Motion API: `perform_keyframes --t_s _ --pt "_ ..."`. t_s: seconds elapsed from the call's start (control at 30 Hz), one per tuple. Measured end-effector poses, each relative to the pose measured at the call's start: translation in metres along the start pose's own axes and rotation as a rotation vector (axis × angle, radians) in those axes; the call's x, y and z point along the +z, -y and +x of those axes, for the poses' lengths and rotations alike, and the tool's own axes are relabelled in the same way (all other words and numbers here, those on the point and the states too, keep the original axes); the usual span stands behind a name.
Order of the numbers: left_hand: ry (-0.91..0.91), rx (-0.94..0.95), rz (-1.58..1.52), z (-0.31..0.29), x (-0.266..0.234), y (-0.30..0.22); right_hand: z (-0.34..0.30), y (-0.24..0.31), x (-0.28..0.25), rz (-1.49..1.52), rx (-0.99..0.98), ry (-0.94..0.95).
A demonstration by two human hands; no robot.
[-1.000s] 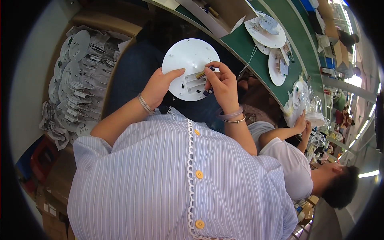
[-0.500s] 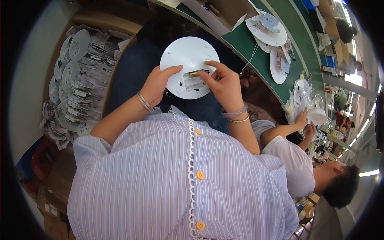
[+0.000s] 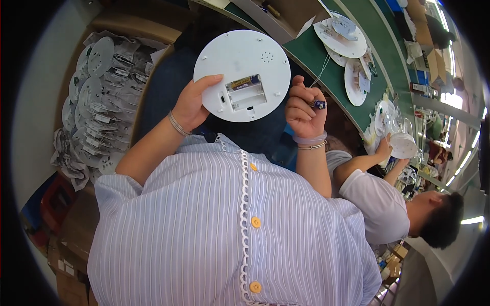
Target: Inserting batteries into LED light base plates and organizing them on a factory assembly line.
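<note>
My left hand [image 3: 195, 102] grips the left edge of a round white plastic disc [image 3: 237, 56], thumb on top. Its battery compartment is uncovered, and a gold-and-dark battery [image 3: 245, 82] lies in the upper slot; the slots below it show bare. Beside the disc, on its right and apart from it, my right hand [image 3: 305, 115] is raised with curled fingers. The end of a dark purple battery [image 3: 319, 104] pokes out of those fingers; the rest of it is hidden.
On the left, a cardboard box [image 3: 140, 109] holds many similar discs with paper between them. The green bench [image 3: 306, 53] carries an open carton [image 3: 273, 23] and several white disc assemblies [image 3: 352, 41]. To my right a co-worker [image 3: 380, 204] handles clear and white parts.
My right hand has come off the battery compartment and moved right, its fingers curling round a battery. The disc has risen slightly and tilted, and the battery in it now shows fully.
</note>
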State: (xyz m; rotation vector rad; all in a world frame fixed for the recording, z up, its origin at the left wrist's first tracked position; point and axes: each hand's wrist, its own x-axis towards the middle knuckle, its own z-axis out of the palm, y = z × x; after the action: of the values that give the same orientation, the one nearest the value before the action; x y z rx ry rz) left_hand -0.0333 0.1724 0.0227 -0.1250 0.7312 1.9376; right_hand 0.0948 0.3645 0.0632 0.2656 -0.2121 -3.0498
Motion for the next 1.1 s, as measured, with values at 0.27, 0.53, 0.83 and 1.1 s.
perform_keyframes --t_s 0.27,0.53,0.83,1.1 --pt "-0.053 0.123 0.239 -0.002 0.002 -0.001 -0.009 -0.001 0.008 -0.554 -0.042 -0.243" --pt "-0.044 0.091 0.280 -0.004 0.005 -0.002 -0.009 -0.001 0.030 -1.593 -0.320 -0.577" --pt "-0.014 0.058 0.549 -0.007 0.006 0.003 0.012 -0.028 0.030 -2.253 -0.280 -0.658" --pt "-0.034 0.095 0.494 -0.009 0.002 0.008 0.019 -0.040 0.040 -2.471 -0.138 -0.913"
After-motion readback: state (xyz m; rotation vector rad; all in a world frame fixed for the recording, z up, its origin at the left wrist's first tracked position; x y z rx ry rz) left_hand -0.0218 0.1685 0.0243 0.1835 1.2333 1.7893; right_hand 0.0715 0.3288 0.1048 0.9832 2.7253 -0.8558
